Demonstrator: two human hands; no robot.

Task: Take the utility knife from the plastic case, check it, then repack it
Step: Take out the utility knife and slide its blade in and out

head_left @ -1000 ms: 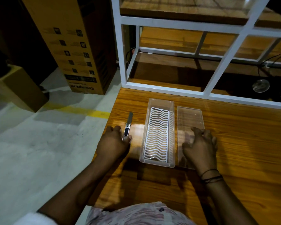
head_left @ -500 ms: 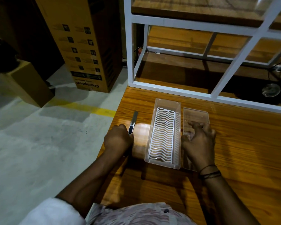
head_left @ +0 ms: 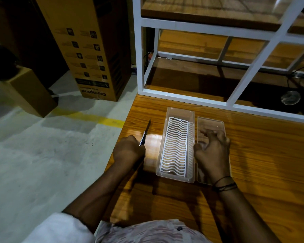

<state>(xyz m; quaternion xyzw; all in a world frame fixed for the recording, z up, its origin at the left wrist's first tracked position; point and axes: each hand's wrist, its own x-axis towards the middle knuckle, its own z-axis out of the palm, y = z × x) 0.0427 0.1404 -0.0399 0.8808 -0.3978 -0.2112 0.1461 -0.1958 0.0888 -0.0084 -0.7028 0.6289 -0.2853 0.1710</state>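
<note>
The slim utility knife (head_left: pixel 145 135), dark-bladed with a silvery body, is out of the clear plastic case (head_left: pixel 175 144) and held just to the left of it, above the left edge of the glossy wooden table (head_left: pixel 263 155). The left hand (head_left: pixel 128 151) is closed in a fist around the knife's handle, so only the front part shows, angled up and away from the person with the blade extended and its tip pointing toward the far side of the table. The case is an open, oblong, translucent tray lying lengthwise, with a white insert of wavy slats (head_left: pixel 176 146) filling its floor; nothing else lies in it. Touching the case's right side, or nearly so, lies the flat transparent lid (head_left: pixel 211 125), parallel to the case. The right hand (head_left: pixel 213 153) rests over the near half of that lid with fingers curled loosely and spread; whether it grips the lid or only presses on it cannot be told. Dark thread bands (head_left: pixel 225 184) circle the right wrist. Beyond the case, at the table's far side, stands a white metal frame (head_left: pixel 239 81) with wooden shelves. Left of the case, off the table on the grey concrete floor (head_left: pixel 33 155), stands a tall printed cardboard box (head_left: pixel 88 50), with a yellow floor stripe (head_left: pixel 102 119) in front of it.
</note>
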